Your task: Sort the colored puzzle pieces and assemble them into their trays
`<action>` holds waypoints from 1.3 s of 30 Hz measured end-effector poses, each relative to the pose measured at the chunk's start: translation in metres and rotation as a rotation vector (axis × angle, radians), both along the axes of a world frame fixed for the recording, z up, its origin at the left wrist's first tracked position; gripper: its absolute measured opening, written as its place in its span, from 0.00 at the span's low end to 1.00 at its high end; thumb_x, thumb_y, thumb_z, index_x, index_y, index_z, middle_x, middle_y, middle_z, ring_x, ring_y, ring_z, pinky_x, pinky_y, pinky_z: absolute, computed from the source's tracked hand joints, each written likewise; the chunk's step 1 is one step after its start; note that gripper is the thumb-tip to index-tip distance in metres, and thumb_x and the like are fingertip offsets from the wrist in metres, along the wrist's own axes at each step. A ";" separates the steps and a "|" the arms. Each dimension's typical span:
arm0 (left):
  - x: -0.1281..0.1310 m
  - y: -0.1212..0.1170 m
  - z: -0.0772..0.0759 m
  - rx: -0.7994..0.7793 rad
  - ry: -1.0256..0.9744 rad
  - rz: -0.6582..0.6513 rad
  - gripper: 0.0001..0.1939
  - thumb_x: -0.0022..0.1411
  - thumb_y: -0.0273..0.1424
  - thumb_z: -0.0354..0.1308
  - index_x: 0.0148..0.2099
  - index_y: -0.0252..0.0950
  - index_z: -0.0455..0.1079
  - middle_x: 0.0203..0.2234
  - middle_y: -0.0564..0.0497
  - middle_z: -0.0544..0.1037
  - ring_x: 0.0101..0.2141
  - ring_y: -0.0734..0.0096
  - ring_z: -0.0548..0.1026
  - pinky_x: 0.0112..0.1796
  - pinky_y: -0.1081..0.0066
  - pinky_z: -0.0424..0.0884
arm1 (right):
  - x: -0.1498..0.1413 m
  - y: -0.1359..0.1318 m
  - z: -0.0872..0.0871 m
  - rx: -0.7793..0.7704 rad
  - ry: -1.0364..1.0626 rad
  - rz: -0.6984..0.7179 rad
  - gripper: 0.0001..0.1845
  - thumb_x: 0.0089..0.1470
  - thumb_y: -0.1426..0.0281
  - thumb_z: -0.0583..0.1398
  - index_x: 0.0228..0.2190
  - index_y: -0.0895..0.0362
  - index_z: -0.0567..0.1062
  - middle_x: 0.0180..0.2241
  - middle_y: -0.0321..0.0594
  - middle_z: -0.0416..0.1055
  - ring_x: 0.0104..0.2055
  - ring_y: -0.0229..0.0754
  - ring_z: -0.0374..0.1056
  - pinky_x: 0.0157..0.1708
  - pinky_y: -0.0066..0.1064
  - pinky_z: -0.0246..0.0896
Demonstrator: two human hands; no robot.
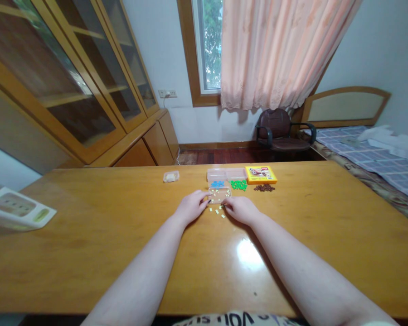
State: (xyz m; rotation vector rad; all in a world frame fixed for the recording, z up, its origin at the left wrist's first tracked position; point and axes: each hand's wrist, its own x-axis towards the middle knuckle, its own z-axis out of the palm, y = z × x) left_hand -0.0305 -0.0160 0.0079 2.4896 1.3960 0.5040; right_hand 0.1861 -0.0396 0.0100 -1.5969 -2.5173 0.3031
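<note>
A small clear plastic box (pixel 219 196) lies on the table with several pale yellow pieces in it. My left hand (pixel 192 206) is at its left side, thumb and fingers against the edge. At the box's near right corner, my right hand (pixel 240 209) has its fingertips pinched together at a small pale yellow piece (pixel 221 207). More pale yellow pieces (pixel 217 211) lie loose on the wood between my hands. Just beyond the box are a cluster of blue pieces (pixel 217 184) and a heap of green pieces (pixel 239 185).
Two clear containers (pixel 236 174) stand behind the coloured pieces, beside a yellow box (pixel 261 174) and a brown heap (pixel 264 188). A smaller clear box (pixel 171 176) with pale contents is at the back left. A white device (pixel 18 208) stands at the left. A chair (pixel 275 129) is beyond the table (pixel 122 253).
</note>
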 end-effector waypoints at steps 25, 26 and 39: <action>-0.004 -0.004 0.005 -0.061 0.118 -0.108 0.09 0.60 0.33 0.52 0.40 0.41 0.72 0.35 0.52 0.75 0.35 0.70 0.72 0.36 0.74 0.66 | 0.010 0.008 -0.015 0.174 0.310 -0.182 0.14 0.55 0.67 0.54 0.41 0.54 0.75 0.31 0.40 0.75 0.32 0.38 0.68 0.33 0.27 0.57; -0.003 -0.004 0.006 -0.069 0.124 -0.110 0.09 0.59 0.33 0.52 0.40 0.41 0.72 0.35 0.51 0.75 0.35 0.70 0.72 0.36 0.74 0.66 | 0.011 0.009 -0.016 0.164 0.329 -0.190 0.16 0.55 0.67 0.54 0.43 0.54 0.74 0.29 0.39 0.75 0.30 0.38 0.67 0.32 0.26 0.57; 0.000 -0.009 0.008 -0.097 0.215 -0.083 0.08 0.58 0.36 0.54 0.38 0.41 0.72 0.33 0.51 0.77 0.34 0.66 0.73 0.34 0.72 0.66 | 0.009 0.002 -0.009 -0.046 0.213 0.061 0.15 0.54 0.65 0.55 0.41 0.51 0.76 0.36 0.39 0.77 0.37 0.41 0.71 0.35 0.28 0.60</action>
